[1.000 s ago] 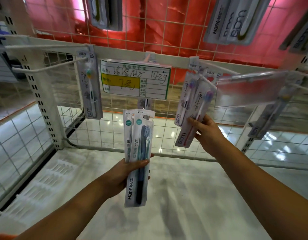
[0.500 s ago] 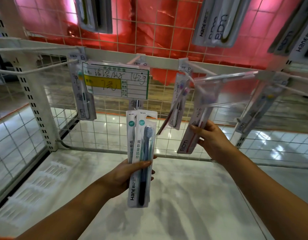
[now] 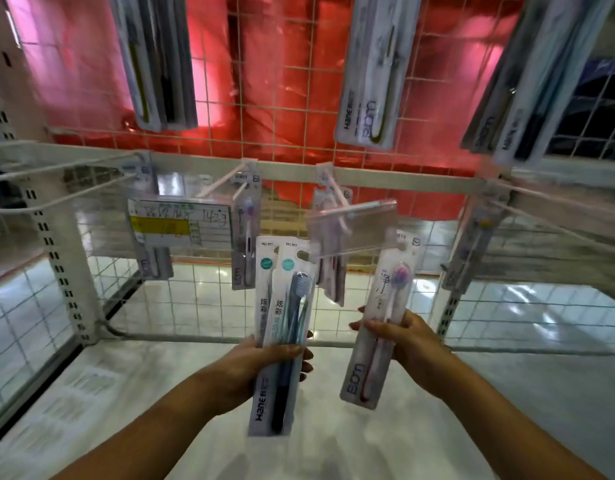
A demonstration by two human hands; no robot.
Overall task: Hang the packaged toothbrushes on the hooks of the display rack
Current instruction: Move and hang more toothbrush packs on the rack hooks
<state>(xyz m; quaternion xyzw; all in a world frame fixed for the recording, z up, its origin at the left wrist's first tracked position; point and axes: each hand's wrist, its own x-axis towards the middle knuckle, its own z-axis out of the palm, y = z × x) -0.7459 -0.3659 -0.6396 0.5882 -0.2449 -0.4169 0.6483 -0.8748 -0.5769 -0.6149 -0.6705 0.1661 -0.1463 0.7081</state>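
- The left hand [image 3: 261,365] reaches up from a bare forearm, thumb laid across the front and fingers wrapped behind two overlapping Hane toothbrush packs [image 3: 282,337]: long, flat white cards under glossy clear blisters, a dark blue brush showing in the front one.
- The right hand [image 3: 408,341] pinches a single Bdm toothbrush pack [image 3: 380,323] at mid-length, thumb in front and fingers curled behind; the pack is tilted with its top leaning right, free of any hook, and shows a purple-bristled brush with a dark red handle.
- Below both hands lies the smooth, pale shelf floor [image 3: 351,445], faintly glossy.
- Just above the right-hand pack, a clear plastic label holder [image 3: 354,226] hangs on the tip of a thin white wire hook [image 3: 339,202].
- Further back, a handwritten price tag [image 3: 179,223] with a yellow band, and hung Bdm packs [image 3: 245,244] on the neighbouring hooks.
- Behind runs the white crossbar [image 3: 288,166] over a square white wire mesh [image 3: 202,303].
- Farthest, crinkled shiny red foil [image 3: 285,91] behind the grid, with upper packs [image 3: 372,74] dangling blurred.
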